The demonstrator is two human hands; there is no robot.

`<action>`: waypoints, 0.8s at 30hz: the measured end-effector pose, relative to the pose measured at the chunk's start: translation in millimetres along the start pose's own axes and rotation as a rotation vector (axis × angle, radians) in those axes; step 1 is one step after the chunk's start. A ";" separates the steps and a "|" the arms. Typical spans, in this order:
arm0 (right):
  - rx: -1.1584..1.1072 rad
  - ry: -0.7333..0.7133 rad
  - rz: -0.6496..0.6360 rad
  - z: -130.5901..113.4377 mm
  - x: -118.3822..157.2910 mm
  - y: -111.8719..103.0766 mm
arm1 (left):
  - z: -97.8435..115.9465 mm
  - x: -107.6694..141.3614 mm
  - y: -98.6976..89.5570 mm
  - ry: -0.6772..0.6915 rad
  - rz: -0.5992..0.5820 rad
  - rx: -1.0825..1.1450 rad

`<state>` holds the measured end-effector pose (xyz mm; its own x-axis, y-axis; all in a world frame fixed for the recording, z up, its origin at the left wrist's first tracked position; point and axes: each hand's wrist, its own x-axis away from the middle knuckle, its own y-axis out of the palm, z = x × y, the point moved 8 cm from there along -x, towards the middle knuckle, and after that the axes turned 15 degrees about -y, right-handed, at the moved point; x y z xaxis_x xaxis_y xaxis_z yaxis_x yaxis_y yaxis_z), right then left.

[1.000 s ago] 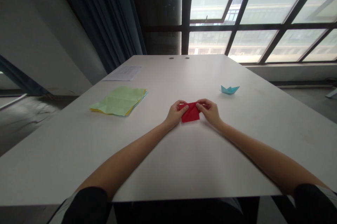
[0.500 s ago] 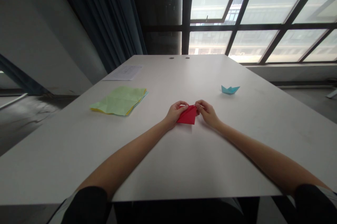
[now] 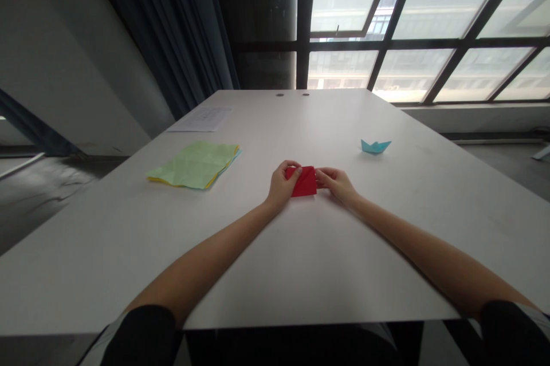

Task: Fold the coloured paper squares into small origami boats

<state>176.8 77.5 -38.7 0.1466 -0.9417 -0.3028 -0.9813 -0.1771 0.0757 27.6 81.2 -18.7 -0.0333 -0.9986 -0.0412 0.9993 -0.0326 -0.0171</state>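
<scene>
A small folded piece of red paper point(image 3: 305, 182) is held just above the table in front of me, roughly rectangular, with a slanting crease across its face. My left hand point(image 3: 282, 184) pinches its left side, thumb on the front and fingers behind. At the right edge, my right hand point(image 3: 336, 183) has its bent fingers on the paper, and some fingertips are hidden behind it. Right of the hands and farther off, a blue paper boat point(image 3: 375, 148) stands on the table.
On the left of the white table point(image 3: 275, 274) lies a stack of creased paper sheets point(image 3: 195, 162), light green on top with yellow and blue edges below. A printed sheet point(image 3: 203, 118) rests behind it. Dark curtains point(image 3: 172, 28) and windows rise beyond the far edge.
The red paper has turned a little and risen slightly, now showing a flatter face. My right fingers have shifted from its upper right corner to lower along the right edge.
</scene>
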 end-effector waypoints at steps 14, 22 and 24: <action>0.015 -0.147 0.196 -15.0 -2.1 -12.4 | -6.5 7.6 17.2 -0.101 -0.205 -0.003; -0.055 -0.136 0.228 -7.8 -5.2 -21.4 | -17.6 -2.0 17.6 -0.203 -0.253 0.189; -0.086 -0.073 0.178 -1.9 -6.0 -19.4 | -16.7 -2.7 16.9 -0.177 -0.257 0.201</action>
<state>195.1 86.0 -36.5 -0.0403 -0.9377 -0.3450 -0.9762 -0.0366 0.2136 44.4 84.1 -35.5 -0.2980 -0.9478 0.1130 0.9424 -0.2733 0.1928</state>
